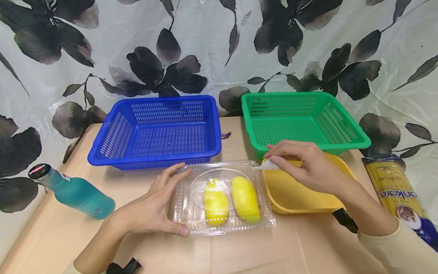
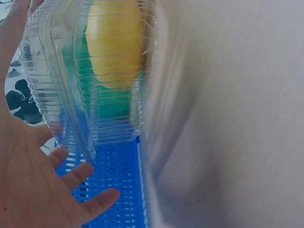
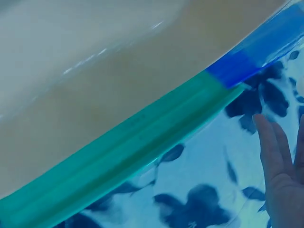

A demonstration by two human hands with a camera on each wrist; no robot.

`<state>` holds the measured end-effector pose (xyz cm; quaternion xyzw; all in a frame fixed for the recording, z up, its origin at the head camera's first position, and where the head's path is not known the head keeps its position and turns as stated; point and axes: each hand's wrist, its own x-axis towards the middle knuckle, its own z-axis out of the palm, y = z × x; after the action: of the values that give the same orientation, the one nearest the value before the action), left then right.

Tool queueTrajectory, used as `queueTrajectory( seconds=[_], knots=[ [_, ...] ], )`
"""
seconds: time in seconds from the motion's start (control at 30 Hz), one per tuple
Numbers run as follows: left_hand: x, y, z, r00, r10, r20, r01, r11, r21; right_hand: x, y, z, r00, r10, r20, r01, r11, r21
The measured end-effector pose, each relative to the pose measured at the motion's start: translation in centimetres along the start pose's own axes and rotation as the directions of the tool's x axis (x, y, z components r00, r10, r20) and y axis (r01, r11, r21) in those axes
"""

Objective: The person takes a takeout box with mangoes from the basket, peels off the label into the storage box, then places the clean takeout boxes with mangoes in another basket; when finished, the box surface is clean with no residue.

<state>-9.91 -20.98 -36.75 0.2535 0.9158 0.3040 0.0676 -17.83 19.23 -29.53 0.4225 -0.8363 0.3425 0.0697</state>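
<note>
A clear plastic clamshell box (image 1: 222, 228), lid down, lies on the table with two oblong yellow mango-like fruits (image 1: 245, 198) inside. My left hand (image 1: 147, 209) steadies its left end, thumb by the near corner and fingers by the far one. From the left wrist, the fingers (image 2: 78, 175) look straight and spread beside the box's ribbed wall. My right hand (image 1: 304, 167) pinches a small white paper-like piece (image 1: 267, 165) at the box's far right corner. The right wrist view catches only part of that hand, at its right edge.
A blue basket (image 1: 164, 158) and a green basket (image 1: 308, 146) stand behind the box. The yellow basin (image 1: 291, 207) sits under my right forearm. A teal bottle (image 1: 82, 196) lies at left, a yellow pasta packet (image 1: 393, 190) at right. Behind the blue basket's edge is a small purple wrapper (image 1: 226, 135).
</note>
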Motion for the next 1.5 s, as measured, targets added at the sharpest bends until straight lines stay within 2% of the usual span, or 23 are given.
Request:
queueTrajectory(
  seconds=[0.2, 0.4, 0.7, 0.97, 1.13, 1.27, 1.37, 1.5],
  knots=[
    [0.0, 0.2, -0.2, 0.999, -0.041, 0.034, 0.042, 0.999, -0.017, -1.2, 1.5, -2.0, 0.999, -0.043, -0.031, 0.041, 0.997, -0.059],
    [-0.1, 0.3, -0.3, 0.997, -0.061, 0.054, 0.062, 0.998, -0.017, -2.4, 3.0, -2.9, 0.998, -0.049, -0.043, 0.042, 0.988, -0.147],
    [-0.1, 0.5, -0.3, 0.995, -0.073, 0.064, 0.073, 0.997, 0.0, -4.1, 5.2, -3.5, 1.0, -0.022, 0.016, 0.025, 0.979, -0.202],
    [0.0, 0.6, -0.5, 0.993, -0.085, 0.076, 0.086, 0.996, -0.008, -5.3, 8.2, -4.2, 0.996, -0.05, 0.074, 0.068, 0.958, -0.28],
    [-0.2, 0.4, -0.7, 0.993, -0.095, 0.072, 0.095, 0.995, 0.003, -5.3, 8.9, -4.3, 0.994, -0.004, 0.11, 0.038, 0.95, -0.311],
    [-0.3, 0.3, -0.7, 0.993, -0.094, 0.069, 0.095, 0.996, -0.002, -5.1, 9.3, -3.6, 0.987, 0.01, 0.16, 0.047, 0.936, -0.348],
    [-0.3, 0.4, -0.5, 0.993, -0.091, 0.077, 0.093, 0.995, -0.024, -5.2, 9.4, -3.1, 0.979, 0.031, 0.2, 0.047, 0.925, -0.376],
    [-0.1, 0.5, -0.4, 0.994, -0.079, 0.082, 0.082, 0.996, -0.035, -5.6, 9.3, -2.8, 0.96, 0.112, 0.257, -0.003, 0.922, -0.388]
  ],
)
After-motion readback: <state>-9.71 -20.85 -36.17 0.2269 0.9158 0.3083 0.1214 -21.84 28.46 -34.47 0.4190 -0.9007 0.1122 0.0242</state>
